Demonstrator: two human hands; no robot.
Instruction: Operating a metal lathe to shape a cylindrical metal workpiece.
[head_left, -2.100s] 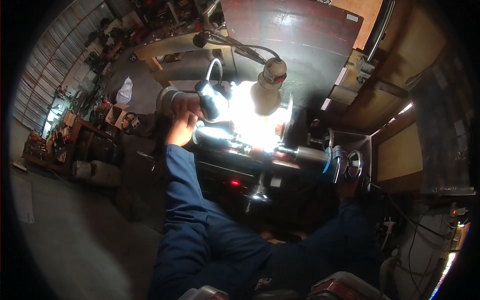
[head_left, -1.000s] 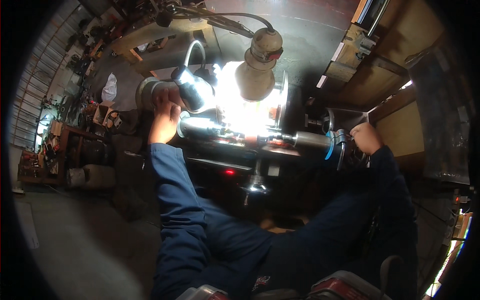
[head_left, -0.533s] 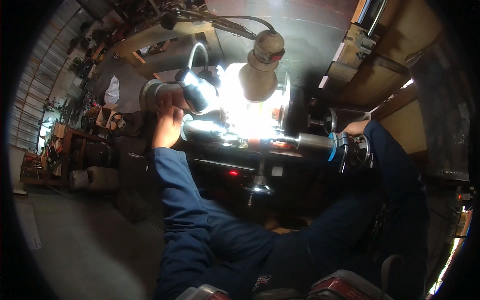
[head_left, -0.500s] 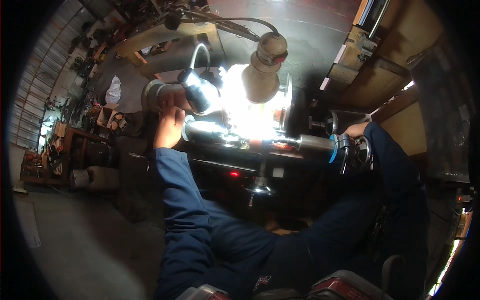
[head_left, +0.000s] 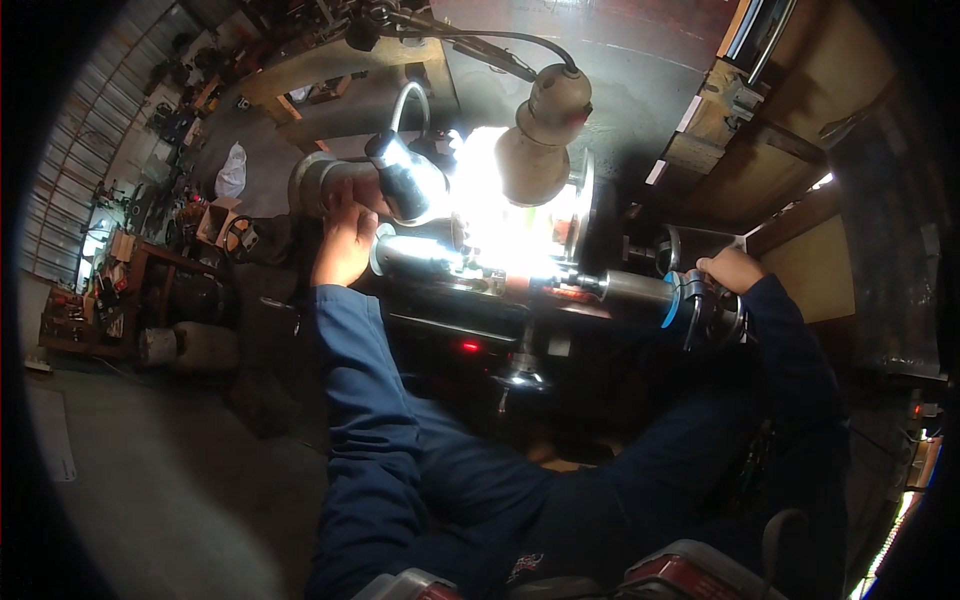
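A metal machine with a horizontal shaft stretches in front of me, its middle washed out by lamp glare. At its left end my left hand (head_left: 348, 245) is closed, fingers bent against a reddish-brown cylinder (head_left: 366, 190); what they hold is hidden. Beside that hand lies a shiny round spindle (head_left: 415, 254) with a pale flange. At the right end my right hand (head_left: 733, 268) is closed at the top of a metal handwheel (head_left: 738, 322). Left of it sit a blue ring (head_left: 674, 299) and a steel cylinder (head_left: 634, 287).
A bright chrome lamp (head_left: 408, 185) and a beige lamp (head_left: 545, 130) on an arm hang over the machine. Below the shaft sit a small crank (head_left: 520, 380) and a red light (head_left: 470, 346). Wooden panels (head_left: 830, 265) stand at right, a cluttered bench (head_left: 85, 310) at left.
My right hand has risen and moved slightly right, showing more of itself above the handwheel. My left hand stays by the cylinder. The whole view has shifted a little.
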